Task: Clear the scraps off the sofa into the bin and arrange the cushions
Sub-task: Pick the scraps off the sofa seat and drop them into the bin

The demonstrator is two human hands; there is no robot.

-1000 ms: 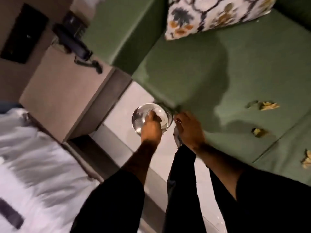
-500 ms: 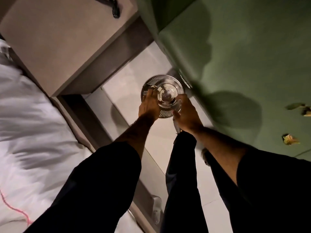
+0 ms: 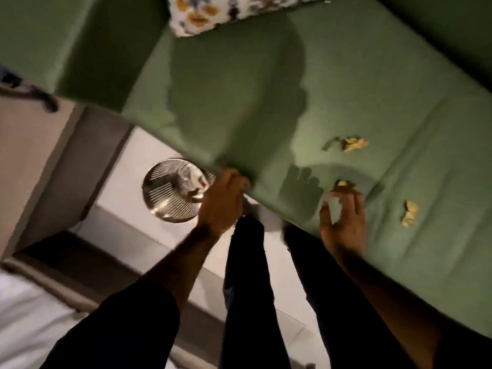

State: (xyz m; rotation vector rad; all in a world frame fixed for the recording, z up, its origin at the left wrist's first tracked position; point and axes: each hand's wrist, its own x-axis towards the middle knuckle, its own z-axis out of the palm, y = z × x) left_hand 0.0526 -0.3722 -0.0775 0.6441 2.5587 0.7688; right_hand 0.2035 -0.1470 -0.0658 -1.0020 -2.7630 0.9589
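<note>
A round shiny metal bin (image 3: 170,190) stands on the pale floor beside the green sofa's (image 3: 266,89) front corner. My left hand (image 3: 222,199) rests on the bin's right rim, fingers curled over it. My right hand (image 3: 342,222) hovers over the sofa seat with fingers spread, its fingertips just short of a yellowish paper scrap (image 3: 343,184). Two more crumpled scraps lie on the seat, one further back (image 3: 355,144) and one to the right (image 3: 410,213). A floral patterned cushion (image 3: 226,12) leans at the sofa's back corner.
A beige bedside cabinet (image 3: 34,155) with a dark cord (image 3: 40,95) on top stands left of the sofa arm. White bedding (image 3: 26,320) fills the lower left. My dark trouser legs (image 3: 250,288) stand on the floor between bin and sofa.
My right hand has left the bin and swung right over the sofa seat with its fingers apart. The left hand stays at the bin. The view has tilted back up toward the sofa.
</note>
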